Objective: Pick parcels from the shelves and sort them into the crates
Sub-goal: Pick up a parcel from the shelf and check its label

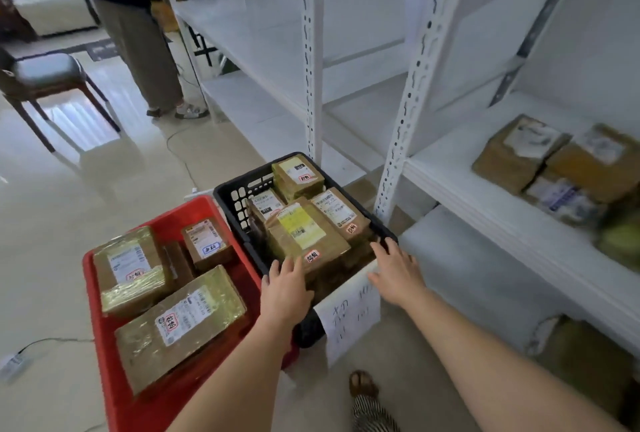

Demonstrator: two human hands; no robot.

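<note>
**A:** Head view, the only one we have. Where are the hands?

**B:** Both are over the near end of the black crate [239, 196]. The left hand [285, 287] lies flat, fingers straight, on the near end of the top parcel [306, 235], the one with the yellow label. The right hand [398, 268] is spread open at the crate's near right corner, just beside that parcel. Neither hand is curled round anything.

**A:** So that parcel is in the crate?

**B:** Yes, lying on the other boxes there, its long axis running from the hands away toward the shelf post [412, 85]. The left hand is the one touching it; whether the right touches the parcel or only the rim, I cannot tell.

**A:** And the next parcel?

**B:** The shelf parcels [540, 157] sit to the right and farther out, well apart from both hands, on the white shelf [460, 182]. They are blurred. By my judgement the right hand is nearer, so a reach would swing right and up.

**A:** The red crate [104, 310]?

**B:** Just left of the black one, touching it, with several parcels inside.
</note>
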